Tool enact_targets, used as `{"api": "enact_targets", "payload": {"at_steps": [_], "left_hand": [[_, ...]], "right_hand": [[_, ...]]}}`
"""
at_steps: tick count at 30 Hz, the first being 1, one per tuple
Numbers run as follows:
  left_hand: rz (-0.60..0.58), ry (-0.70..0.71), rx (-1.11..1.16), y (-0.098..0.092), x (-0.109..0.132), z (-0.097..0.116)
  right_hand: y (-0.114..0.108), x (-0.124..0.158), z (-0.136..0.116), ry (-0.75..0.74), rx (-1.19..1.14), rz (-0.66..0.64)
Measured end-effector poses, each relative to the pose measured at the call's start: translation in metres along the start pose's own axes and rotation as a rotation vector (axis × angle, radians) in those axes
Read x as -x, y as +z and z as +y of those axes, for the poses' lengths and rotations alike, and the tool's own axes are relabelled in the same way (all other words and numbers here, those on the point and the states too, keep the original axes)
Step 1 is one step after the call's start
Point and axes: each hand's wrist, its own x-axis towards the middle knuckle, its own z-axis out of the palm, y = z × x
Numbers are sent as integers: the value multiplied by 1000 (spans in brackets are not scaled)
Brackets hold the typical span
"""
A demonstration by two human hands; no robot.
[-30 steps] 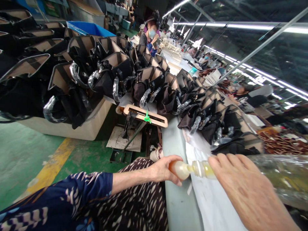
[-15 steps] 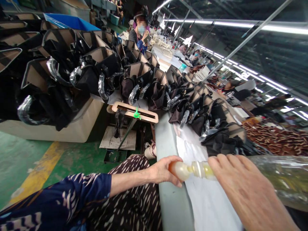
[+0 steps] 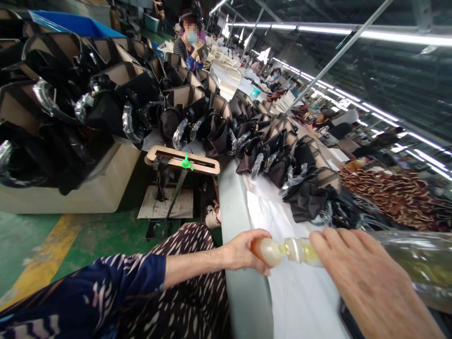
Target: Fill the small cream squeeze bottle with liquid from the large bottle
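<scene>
My left hand point(image 3: 245, 251) is closed on the pale cap point(image 3: 267, 250) of a clear plastic bottle point(image 3: 406, 259) that lies sideways over the white work table point(image 3: 300, 301). The bottle holds a yellowish liquid. My right hand point(image 3: 367, 278) wraps over the bottle's neck and body from above, its fingers curled round it. Both hands hold the bottle just above the table's near edge, over my patterned lap.
Several black handbags point(image 3: 303, 197) with plastic-wrapped handles crowd the table ahead and the cart point(image 3: 70, 188) to the left. A wooden jig point(image 3: 181, 160) with a green clip stands by the table's corner. Brown pieces point(image 3: 388, 193) lie at right. A masked person point(image 3: 190, 42) works far back.
The view has swung to the right, so the bags and the jig sit further left in the picture. My hands keep the same hold on the bottle.
</scene>
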Motion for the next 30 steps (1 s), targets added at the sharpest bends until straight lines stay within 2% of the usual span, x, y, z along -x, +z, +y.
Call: {"api": "enact_targets", "payload": {"at_steps": [17,21,30], "left_hand": [[-45,-33,-44,21,-24,-28],[-39,-26,-83,24,-31,-30],[-25,85,-215,28,-41,-40]], "right_hand": [[13,46,13,89,61,-177],[16,52,18,105,46,-132],[20,59,24,114,38,-96]]}}
